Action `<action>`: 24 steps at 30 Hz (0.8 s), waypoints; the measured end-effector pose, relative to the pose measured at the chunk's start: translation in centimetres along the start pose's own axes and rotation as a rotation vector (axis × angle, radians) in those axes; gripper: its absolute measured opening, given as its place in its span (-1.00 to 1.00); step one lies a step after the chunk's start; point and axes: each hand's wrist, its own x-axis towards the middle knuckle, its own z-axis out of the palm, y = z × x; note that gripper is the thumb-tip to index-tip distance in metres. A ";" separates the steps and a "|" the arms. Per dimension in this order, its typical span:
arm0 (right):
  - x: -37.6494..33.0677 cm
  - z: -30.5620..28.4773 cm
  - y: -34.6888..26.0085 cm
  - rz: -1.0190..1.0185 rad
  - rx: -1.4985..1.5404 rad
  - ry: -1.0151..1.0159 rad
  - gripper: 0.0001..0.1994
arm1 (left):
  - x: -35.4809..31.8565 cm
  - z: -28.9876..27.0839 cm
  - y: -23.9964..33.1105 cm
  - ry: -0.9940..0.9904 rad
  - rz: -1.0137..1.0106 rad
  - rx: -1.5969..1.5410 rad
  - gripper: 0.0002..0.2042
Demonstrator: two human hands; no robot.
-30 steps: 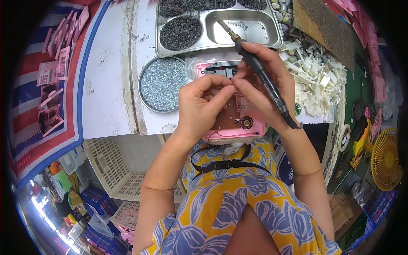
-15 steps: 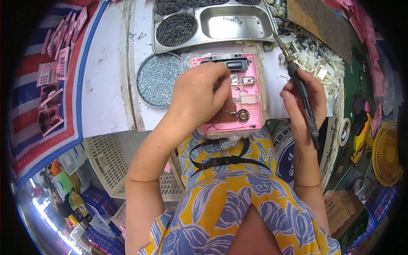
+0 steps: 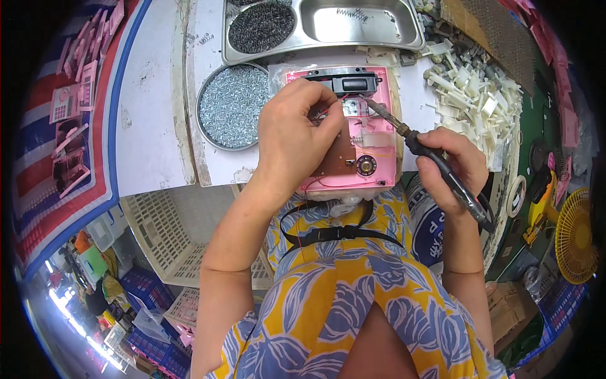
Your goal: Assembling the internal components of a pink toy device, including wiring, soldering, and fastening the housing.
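A pink plastic casing lies in front of me with its inside facing up. It holds a brown circuit board, a small round metal-rimmed part, a white plastic piece and a black part along the far edge. My right hand grips a soldering iron, its tip down near the metal contacts beneath the black part. Over the casing's left side, my left hand is closed in a pinch beside a thin red wire; what its fingers hold is mostly hidden.
Left of the casing stands a round dish of small screws. A metal tray with dark springs sits beyond. White plastic pieces are heaped at the right. Below the table is a cream plastic basket; a yellow fan stands far right.
The soldering iron has swung left and down, bringing its tip from beside the tray to the casing's contacts. My left hand stays over the casing, still pinching. The view has shifted slightly.
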 end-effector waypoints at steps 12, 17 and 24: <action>0.7 0.7 0.5 -0.023 -0.036 -0.051 -0.72 | -0.1 0.2 -0.4 0.017 0.005 -0.006 -0.93; 1.1 1.0 0.8 -0.070 -0.047 -0.043 -0.72 | -0.2 0.0 -0.2 0.022 -0.011 0.005 -0.94; 1.3 0.8 0.9 -0.072 -0.061 -0.080 -0.72 | -0.2 0.2 -0.5 0.047 0.031 0.014 -0.93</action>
